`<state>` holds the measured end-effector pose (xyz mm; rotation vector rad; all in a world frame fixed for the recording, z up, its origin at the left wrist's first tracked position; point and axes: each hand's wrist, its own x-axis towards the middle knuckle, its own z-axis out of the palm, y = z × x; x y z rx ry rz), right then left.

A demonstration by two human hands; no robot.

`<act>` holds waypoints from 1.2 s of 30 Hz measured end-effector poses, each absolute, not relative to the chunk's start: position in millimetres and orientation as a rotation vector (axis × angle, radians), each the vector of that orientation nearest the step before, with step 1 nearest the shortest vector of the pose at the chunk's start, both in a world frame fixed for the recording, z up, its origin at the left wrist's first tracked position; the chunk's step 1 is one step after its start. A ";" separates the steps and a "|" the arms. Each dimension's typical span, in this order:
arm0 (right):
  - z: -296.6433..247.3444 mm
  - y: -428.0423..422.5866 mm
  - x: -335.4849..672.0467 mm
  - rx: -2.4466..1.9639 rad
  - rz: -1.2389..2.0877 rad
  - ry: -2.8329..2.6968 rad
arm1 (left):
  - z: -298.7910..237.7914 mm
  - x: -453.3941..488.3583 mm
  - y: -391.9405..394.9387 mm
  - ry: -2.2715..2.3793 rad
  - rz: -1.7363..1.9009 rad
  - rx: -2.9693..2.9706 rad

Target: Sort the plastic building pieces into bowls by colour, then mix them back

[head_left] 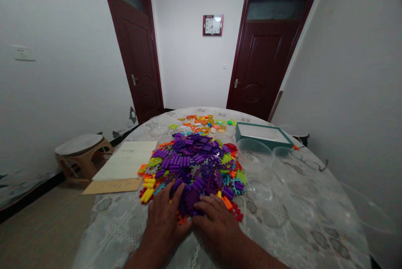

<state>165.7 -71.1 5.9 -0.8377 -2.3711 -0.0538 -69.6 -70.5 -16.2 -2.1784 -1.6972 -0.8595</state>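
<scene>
A heap of plastic building pieces [194, 164], mostly purple with orange, yellow, green and red ones, lies on the round table [119, 227]. My left hand [165, 218] and my right hand [216, 218] rest side by side at the heap's near edge. Their fingers curl around a clump of purple pieces [190, 200] between them. The fingertips are partly buried in the pieces.
A second scatter of coloured pieces [204, 123] lies farther back. Clear plastic bowls [254, 151] and a teal box [262, 133] stand to the right, with glasses [309, 162] beside them. White paper on cardboard [125, 164] overhangs the left edge. A stool [81, 151] stands left.
</scene>
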 end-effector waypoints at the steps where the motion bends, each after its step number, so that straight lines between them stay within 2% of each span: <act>1: 3.9 -70.6 165.5 -0.837 -0.061 -2.353 | -16.3 -70.4 -69.1 -1.711 -0.854 -2.174; 7: 7.8 -68.5 169.6 -0.810 -0.067 -2.271 | -12.3 -70.1 -57.7 -1.716 -0.809 -2.227; 15: 5.9 -67.0 174.6 -0.879 0.018 -2.160 | 24.1 -53.7 -49.6 -1.823 -0.689 -2.343; 24: 2.9 -62.7 180.8 -0.903 0.074 -2.196 | 19.3 -46.4 -52.0 -1.842 -0.816 -2.424; 36: 8.5 -59.3 182.5 -0.922 0.124 -2.197 | 27.4 -67.6 -35.7 -1.860 -1.284 -2.482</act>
